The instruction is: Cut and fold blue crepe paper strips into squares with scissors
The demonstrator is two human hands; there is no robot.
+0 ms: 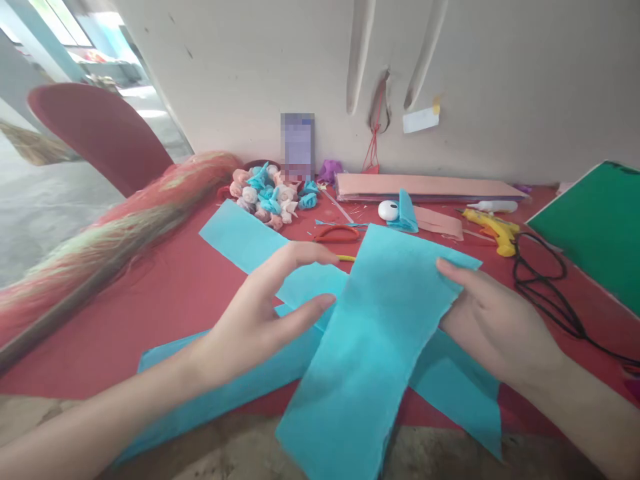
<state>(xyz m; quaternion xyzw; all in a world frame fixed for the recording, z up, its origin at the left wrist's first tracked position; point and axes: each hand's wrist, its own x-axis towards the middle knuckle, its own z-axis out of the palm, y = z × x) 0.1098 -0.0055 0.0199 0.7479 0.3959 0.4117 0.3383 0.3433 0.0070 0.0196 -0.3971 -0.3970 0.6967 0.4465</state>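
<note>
My right hand (pixel 493 313) grips the right edge of a wide strip of blue crepe paper (pixel 377 340), thumb on top and fingers behind it. The strip hangs tilted toward me, its lower end past the table edge. Just left of it is my left hand (pixel 270 300), thumb and fingers curved apart, with nothing between them. Under both hands lie more blue crepe paper strips (pixel 240 233), crossing one another on the red table (pixel 165 293). Part of a pair of red-handled scissors or pliers (pixel 336 233) shows behind the left hand; its kind is unclear.
Paper roses (pixel 270 193) in blue, pink and white are heaped at the back. A yellow glue gun (pixel 495 230) with a black cord (pixel 550 293) lies right, near a green board (pixel 595 227). A bundle of reddish fibres (pixel 125 227) runs along the left side.
</note>
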